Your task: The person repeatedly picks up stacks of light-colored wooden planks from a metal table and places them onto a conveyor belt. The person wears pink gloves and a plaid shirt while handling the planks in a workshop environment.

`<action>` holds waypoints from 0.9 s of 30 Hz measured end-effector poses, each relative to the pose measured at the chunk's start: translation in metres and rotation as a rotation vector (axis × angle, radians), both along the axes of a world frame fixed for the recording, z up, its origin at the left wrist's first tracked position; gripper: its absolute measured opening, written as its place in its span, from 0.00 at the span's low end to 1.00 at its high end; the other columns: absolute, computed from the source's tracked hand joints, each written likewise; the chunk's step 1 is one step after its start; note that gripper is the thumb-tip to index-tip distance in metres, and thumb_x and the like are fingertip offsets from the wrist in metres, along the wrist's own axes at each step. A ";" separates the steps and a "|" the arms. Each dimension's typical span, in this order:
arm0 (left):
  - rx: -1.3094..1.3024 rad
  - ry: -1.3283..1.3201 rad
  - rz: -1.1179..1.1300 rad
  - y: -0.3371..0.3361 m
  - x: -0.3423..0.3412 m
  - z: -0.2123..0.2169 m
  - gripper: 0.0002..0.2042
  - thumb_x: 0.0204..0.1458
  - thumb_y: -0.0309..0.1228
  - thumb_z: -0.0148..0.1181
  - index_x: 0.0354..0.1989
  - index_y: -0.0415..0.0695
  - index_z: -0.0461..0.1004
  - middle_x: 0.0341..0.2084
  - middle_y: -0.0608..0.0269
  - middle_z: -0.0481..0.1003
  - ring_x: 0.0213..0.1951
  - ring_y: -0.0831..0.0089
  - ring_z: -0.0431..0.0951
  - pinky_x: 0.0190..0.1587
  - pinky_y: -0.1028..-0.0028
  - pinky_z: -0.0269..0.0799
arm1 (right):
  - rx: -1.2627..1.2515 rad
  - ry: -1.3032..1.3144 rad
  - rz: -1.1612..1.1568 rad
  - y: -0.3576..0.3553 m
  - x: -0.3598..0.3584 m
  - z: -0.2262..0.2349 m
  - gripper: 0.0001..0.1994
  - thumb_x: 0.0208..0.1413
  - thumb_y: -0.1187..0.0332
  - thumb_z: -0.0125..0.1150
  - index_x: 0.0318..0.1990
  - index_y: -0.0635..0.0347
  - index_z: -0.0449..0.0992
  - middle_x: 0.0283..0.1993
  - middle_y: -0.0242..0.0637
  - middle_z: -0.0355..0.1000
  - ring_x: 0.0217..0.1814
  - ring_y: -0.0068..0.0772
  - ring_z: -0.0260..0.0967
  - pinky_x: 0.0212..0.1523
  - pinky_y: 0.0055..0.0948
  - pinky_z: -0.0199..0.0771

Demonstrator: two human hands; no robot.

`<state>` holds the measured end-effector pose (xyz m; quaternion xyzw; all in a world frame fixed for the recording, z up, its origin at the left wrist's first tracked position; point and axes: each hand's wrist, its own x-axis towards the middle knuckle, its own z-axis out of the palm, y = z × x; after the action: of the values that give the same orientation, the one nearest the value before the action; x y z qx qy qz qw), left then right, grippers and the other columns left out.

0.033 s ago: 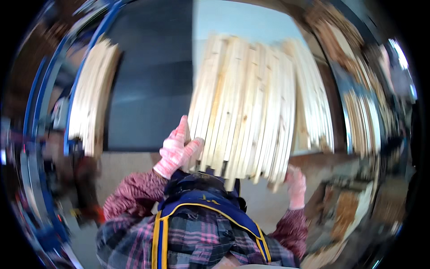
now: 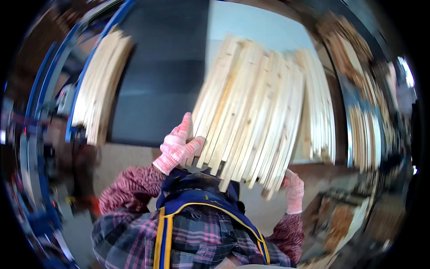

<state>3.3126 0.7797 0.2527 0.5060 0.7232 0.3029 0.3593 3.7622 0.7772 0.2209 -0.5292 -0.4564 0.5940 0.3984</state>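
Observation:
A wide batch of pale wooden strips [image 2: 251, 112] lies side by side, slanting, with uneven near ends that overhang the table's front edge. My left hand [image 2: 178, 145], in a pink and white knit glove, presses the batch's near left side, its thumb over the top and its fingers along the outer strip. At the near right corner my right hand [image 2: 293, 190], gloved alike, holds the strips' edge; its fingers are partly hidden behind the wood. The batch rests partly on a light-coloured sheet [image 2: 251, 22], beside a black surface [image 2: 165, 80].
More wooden strips [image 2: 320, 107] lie close to the batch's right side. Another stack [image 2: 98, 85] stands at the left, beside a blue metal frame [image 2: 42, 89]. Further strips [image 2: 365, 134] are stacked at the far right. Wood scraps [image 2: 345, 215] lie low on the right.
The batch has turned slightly, its far ends shifting right while its near ends lean left. Both hands stay on it. The surroundings have tilted a little in view.

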 end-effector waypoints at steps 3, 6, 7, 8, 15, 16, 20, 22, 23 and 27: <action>-0.099 0.140 -0.049 -0.017 0.003 0.016 0.50 0.44 0.52 0.67 0.72 0.46 0.45 0.54 0.39 0.67 0.57 0.50 0.69 0.60 0.67 0.64 | 0.310 -0.793 -0.100 0.084 -0.015 -0.013 0.29 0.59 0.45 0.56 0.52 0.66 0.76 0.36 0.35 0.77 0.36 0.23 0.71 0.37 0.25 0.71; 0.056 0.038 -0.011 -0.052 0.002 0.001 0.52 0.44 0.56 0.65 0.71 0.40 0.44 0.53 0.38 0.66 0.56 0.50 0.68 0.60 0.68 0.64 | 0.171 -0.858 -0.076 0.134 -0.042 -0.011 0.23 0.61 0.51 0.56 0.53 0.62 0.75 0.35 0.37 0.76 0.28 0.31 0.71 0.30 0.32 0.71; 0.095 0.032 0.026 -0.056 0.009 0.002 0.51 0.44 0.55 0.65 0.71 0.39 0.45 0.53 0.39 0.67 0.56 0.50 0.69 0.59 0.68 0.64 | 0.082 -0.809 -0.072 0.144 -0.042 -0.009 0.22 0.63 0.54 0.55 0.55 0.61 0.73 0.36 0.38 0.75 0.25 0.34 0.70 0.27 0.36 0.71; 0.137 0.018 0.063 -0.060 0.020 0.000 0.51 0.44 0.55 0.65 0.70 0.37 0.47 0.53 0.40 0.67 0.55 0.51 0.69 0.59 0.68 0.64 | 0.062 -0.791 -0.060 0.151 -0.042 -0.013 0.22 0.62 0.53 0.56 0.53 0.62 0.74 0.34 0.38 0.75 0.24 0.33 0.69 0.26 0.35 0.70; 0.302 0.346 0.331 -0.095 -0.052 0.005 0.44 0.40 0.43 0.70 0.65 0.35 0.59 0.45 0.44 0.73 0.46 0.52 0.74 0.50 0.62 0.71 | 0.135 -0.554 0.107 0.153 -0.216 0.045 0.27 0.55 0.47 0.60 0.46 0.67 0.76 0.37 0.43 0.75 0.38 0.39 0.72 0.42 0.33 0.71; 0.377 0.532 0.357 -0.104 -0.073 0.002 0.43 0.40 0.43 0.69 0.64 0.34 0.58 0.46 0.44 0.72 0.45 0.51 0.74 0.50 0.61 0.70 | 0.185 -0.620 0.220 0.168 -0.241 0.032 0.28 0.55 0.46 0.60 0.47 0.67 0.76 0.40 0.47 0.75 0.43 0.42 0.72 0.47 0.35 0.70; 0.516 0.703 0.585 -0.120 -0.101 0.045 0.34 0.41 0.32 0.70 0.60 0.37 0.66 0.51 0.45 0.71 0.51 0.48 0.71 0.53 0.57 0.68 | 0.370 -0.564 0.591 0.167 -0.374 0.023 0.37 0.53 0.40 0.56 0.60 0.62 0.68 0.55 0.50 0.72 0.57 0.48 0.69 0.59 0.39 0.63; 0.527 0.637 0.504 -0.124 -0.109 0.040 0.34 0.44 0.36 0.68 0.61 0.38 0.65 0.53 0.46 0.70 0.54 0.48 0.69 0.56 0.56 0.67 | 0.493 -0.803 0.451 0.188 -0.391 -0.025 0.39 0.54 0.39 0.54 0.65 0.59 0.61 0.60 0.51 0.68 0.64 0.48 0.64 0.63 0.39 0.60; 0.460 0.753 0.479 -0.125 -0.116 0.037 0.34 0.45 0.37 0.68 0.61 0.39 0.65 0.54 0.46 0.70 0.55 0.47 0.69 0.57 0.56 0.66 | 0.390 -0.792 0.559 0.178 -0.404 0.009 0.41 0.54 0.37 0.53 0.66 0.59 0.59 0.62 0.52 0.66 0.66 0.49 0.61 0.65 0.38 0.58; 0.288 1.056 0.376 -0.109 -0.151 0.009 0.34 0.48 0.47 0.63 0.62 0.44 0.65 0.59 0.48 0.67 0.60 0.46 0.64 0.63 0.55 0.59 | 0.338 -0.634 0.726 0.196 -0.355 0.029 0.43 0.55 0.36 0.51 0.68 0.63 0.56 0.65 0.54 0.62 0.69 0.51 0.56 0.68 0.38 0.53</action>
<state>3.1615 0.6708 0.2621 0.4954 0.8334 0.1634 -0.1826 3.4070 0.9735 0.2496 -0.4190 -0.7990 0.4222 0.0881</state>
